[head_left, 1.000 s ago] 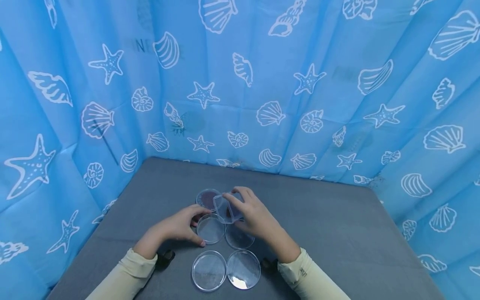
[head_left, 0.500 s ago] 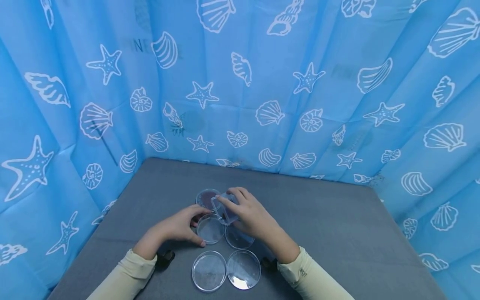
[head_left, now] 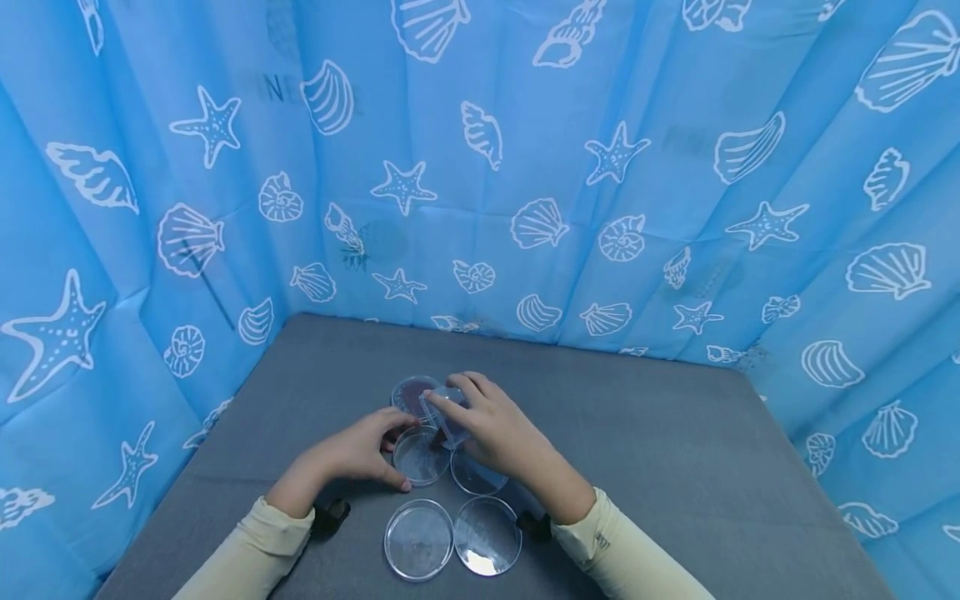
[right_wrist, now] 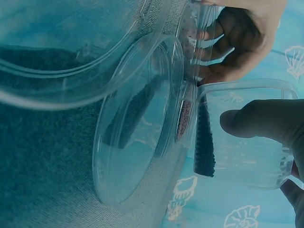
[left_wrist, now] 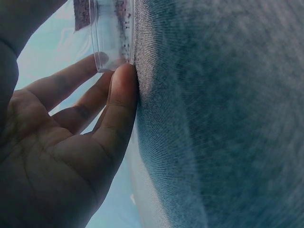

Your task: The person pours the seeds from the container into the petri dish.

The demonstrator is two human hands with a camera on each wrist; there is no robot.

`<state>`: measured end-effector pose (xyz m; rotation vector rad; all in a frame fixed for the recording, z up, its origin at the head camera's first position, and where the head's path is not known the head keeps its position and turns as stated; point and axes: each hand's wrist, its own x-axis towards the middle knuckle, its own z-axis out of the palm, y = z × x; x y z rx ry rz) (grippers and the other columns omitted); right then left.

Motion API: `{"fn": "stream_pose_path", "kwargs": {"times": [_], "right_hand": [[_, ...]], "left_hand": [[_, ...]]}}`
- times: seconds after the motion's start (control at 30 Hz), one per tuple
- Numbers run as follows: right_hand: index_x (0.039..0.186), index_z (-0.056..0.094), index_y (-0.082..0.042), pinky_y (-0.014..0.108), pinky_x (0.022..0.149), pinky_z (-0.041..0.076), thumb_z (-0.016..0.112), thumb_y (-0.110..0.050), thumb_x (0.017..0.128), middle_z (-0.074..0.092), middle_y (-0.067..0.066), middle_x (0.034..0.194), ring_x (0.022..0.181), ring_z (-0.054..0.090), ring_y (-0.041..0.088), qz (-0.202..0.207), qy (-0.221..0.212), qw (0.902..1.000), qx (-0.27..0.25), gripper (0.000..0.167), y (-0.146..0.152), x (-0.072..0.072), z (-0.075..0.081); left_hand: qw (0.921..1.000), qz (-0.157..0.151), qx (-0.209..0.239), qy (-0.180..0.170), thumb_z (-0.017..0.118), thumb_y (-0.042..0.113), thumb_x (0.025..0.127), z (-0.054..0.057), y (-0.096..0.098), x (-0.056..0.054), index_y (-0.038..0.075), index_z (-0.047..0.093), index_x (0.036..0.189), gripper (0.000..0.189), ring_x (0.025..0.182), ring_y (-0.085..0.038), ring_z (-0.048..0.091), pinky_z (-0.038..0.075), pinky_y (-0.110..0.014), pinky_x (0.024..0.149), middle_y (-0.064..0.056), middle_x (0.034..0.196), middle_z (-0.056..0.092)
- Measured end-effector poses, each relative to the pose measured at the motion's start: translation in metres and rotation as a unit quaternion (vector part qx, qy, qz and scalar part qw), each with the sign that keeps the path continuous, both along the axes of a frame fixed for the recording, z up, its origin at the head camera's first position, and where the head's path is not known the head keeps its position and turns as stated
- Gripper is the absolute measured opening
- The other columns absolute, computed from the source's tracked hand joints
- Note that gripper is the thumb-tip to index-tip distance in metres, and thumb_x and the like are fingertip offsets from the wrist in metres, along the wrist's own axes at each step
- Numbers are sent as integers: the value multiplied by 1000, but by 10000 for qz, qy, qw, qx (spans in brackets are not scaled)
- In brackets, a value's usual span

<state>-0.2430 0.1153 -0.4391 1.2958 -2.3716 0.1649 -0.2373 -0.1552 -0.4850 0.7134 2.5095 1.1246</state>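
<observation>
"At the left of the head view, what is the left hand [head_left: 363, 452] doing?"

"It holds the middle-left dish [head_left: 420, 460], thumb near, fingers on the far side. The left wrist view adds what the head view leaves faint: dark specks [left_wrist: 127, 21] inside the dish, and the thumb tip against its lower edge, close to the grey table [head_left: 645, 475]."

"And around that dish?"

"Just behind it lies the back dish [head_left: 409, 397], purplish inside; nearer the person, the front-left dish [head_left: 418, 540]. All are round and clear."

"Next, moving right?"

"A clear container [right_wrist: 240, 164], tilted above the dishes, beside the middle-left one. From the head, fingers hide much of it — the right wrist view shows a dark, grainy-looking layer [right_wrist: 204, 142] along its side nearest the dishes."

"The right hand [head_left: 498, 429], then: wide or narrow?"

"Closed about the container — its thumb lies flat along the wall, plain only from the right wrist. Below that hand sits the middle-right dish [head_left: 478, 477], partly covered; nearer the person, the front-right dish [head_left: 487, 533] catches a bright glint."
</observation>
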Motion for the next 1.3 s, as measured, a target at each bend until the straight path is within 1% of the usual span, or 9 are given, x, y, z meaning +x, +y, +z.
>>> {"fn": "stream_pose_path", "kwargs": {"times": [0.33,0.63,0.87,0.93,1.03,1.1,1.2,1.23,1.3], "right_hand": [[154,56,-22,46,106,57,91,-11,82,59,16,144,134,56,31,-29,26,10000,67,81,-2,0,2],[155,56,-23,45,106,57,91,-10,82,58,14,144,134,56,30,-93,89,9998,128,82,-2,0,1],[153,56,-19,45,105,57,91,-8,80,58,15,143,133,57,31,-18,90,9999,-82,82,-2,0,-1],[153,57,-18,46,105,58,93,-10,79,59,16,142,132,59,32,-80,83,9998,-177,83,0,1,-1],[152,55,-15,50,105,57,95,-17,76,61,17,140,131,61,33,-361,50,9990,-267,86,4,1,-3],[153,53,-15,53,105,56,97,-24,74,62,16,140,130,61,35,-637,-104,9975,-275,91,8,0,-4],[154,49,-13,53,107,55,96,-28,75,59,15,145,133,60,35,-992,-706,9918,-395,94,16,-4,-8],[155,48,-12,53,106,56,96,-28,75,58,14,146,134,59,35,-1092,-991,9878,-510,94,20,-5,-10],[156,45,-8,52,107,55,95,-26,76,56,15,149,136,58,34,-1280,-1620,9750,-828,96,28,-9,-12]], "left_hand": [[9999,-44,97,40,100,23,72,1,0,0,3,55,150,92,128,-35,60,60,-48,102,-18,148,55],[10000,37,16,21,100,25,72,0,0,1,4,53,151,94,129,-34,60,60,-45,102,-16,148,55],[10000,-34,66,63,100,26,72,3,-1,2,3,55,149,92,127,-35,61,60,-47,101,-16,145,56],[9999,-70,55,66,99,27,73,3,-2,2,5,55,149,91,126,-33,61,60,-46,100,-15,145,56],[9999,-110,41,80,99,28,74,1,-2,0,8,57,149,89,124,-29,61,60,-44,99,-13,143,57],[9999,-129,64,88,99,28,74,-1,-2,0,9,58,148,87,122,-27,61,60,-43,98,-13,142,58],[9999,-115,98,80,99,27,73,-2,-2,-1,9,59,147,86,121,-27,61,60,-44,98,-12,139,58],[9999,-104,92,79,99,27,73,-2,-2,-1,10,59,147,86,121,-26,61,60,-43,98,-12,139,58],[9998,-114,111,85,99,26,72,-2,-2,-1,9,59,147,86,121,-26,61,60,-41,97,-12,139,59]]}}
